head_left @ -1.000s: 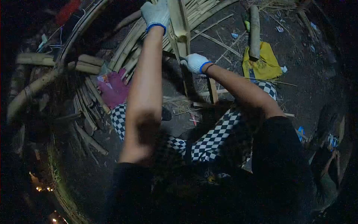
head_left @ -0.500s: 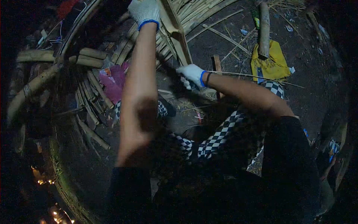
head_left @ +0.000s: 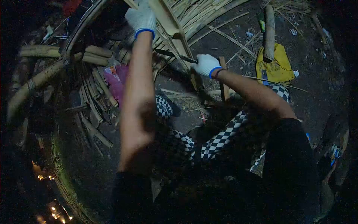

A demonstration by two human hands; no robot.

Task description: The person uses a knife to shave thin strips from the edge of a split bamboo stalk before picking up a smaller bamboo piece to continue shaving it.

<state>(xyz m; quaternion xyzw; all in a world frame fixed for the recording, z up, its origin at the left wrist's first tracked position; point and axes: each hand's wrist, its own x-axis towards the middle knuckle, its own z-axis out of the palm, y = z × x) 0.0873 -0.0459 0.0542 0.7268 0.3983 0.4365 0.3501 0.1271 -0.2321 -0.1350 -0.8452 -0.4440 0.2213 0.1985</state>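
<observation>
Both hands wear white gloves with blue cuffs. My left hand (head_left: pixel 141 19) is at the top, closed round the edge of a long split bamboo piece (head_left: pixel 166 18) that slants down to the right. My right hand (head_left: pixel 206 65) is closed on the handle of a dark-bladed knife (head_left: pixel 167 53). The blade points left and lies across the bamboo piece, below my left hand. The bamboo's lower end hangs in front of my knees, partly in shadow.
Many bamboo strips (head_left: pixel 209 16) lie at the top. A yellow cloth (head_left: pixel 278 67) sits at the right beneath a log (head_left: pixel 269 35). Short bamboo pieces (head_left: pixel 95 132) and a purple cloth (head_left: pixel 117 80) are at the left. Small lights (head_left: pixel 56 212) glow at the lower left.
My right hand has moved slightly up and right, and the knife blade now shows across the bamboo. My left hand is slightly lower. The view has shifted a little.
</observation>
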